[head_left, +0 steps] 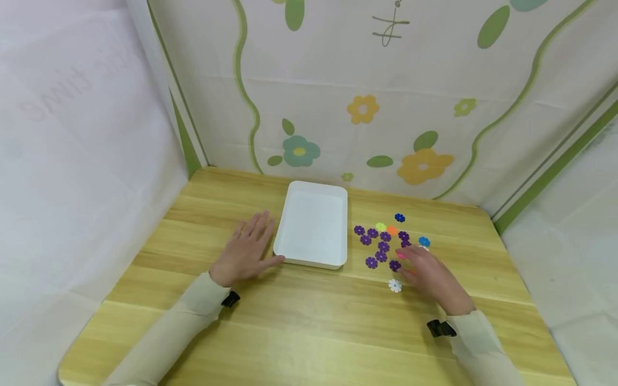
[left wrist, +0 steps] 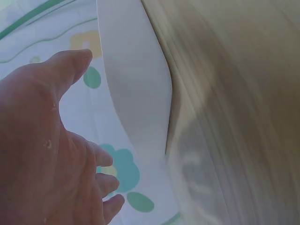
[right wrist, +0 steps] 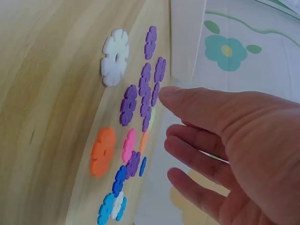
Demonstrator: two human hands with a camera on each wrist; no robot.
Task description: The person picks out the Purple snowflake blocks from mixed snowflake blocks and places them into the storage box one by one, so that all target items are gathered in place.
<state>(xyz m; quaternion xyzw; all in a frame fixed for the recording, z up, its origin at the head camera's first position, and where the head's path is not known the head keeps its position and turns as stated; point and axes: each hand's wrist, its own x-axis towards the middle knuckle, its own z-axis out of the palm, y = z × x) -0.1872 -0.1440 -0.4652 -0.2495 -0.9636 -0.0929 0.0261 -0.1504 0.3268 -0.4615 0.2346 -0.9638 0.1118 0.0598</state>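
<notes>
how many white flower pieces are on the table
2 can be made out. One white flower piece lies alone on the wood nearest the person, just left of the right hand. A second white piece lies partly under the light blue piece. The hand may hide more.

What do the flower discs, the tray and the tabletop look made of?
Flower discs: likely moulded plastic, thin, flat, notched edges, solid matte colours. Tray: probably plastic, plain white, smooth, rounded corners. Tabletop: wood or wood-look laminate, pale grain stripes, slight sheen.

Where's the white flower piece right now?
In the head view the white flower piece lies on the table, nearest the person, just left of the right hand and below the purple flower pieces.
</notes>
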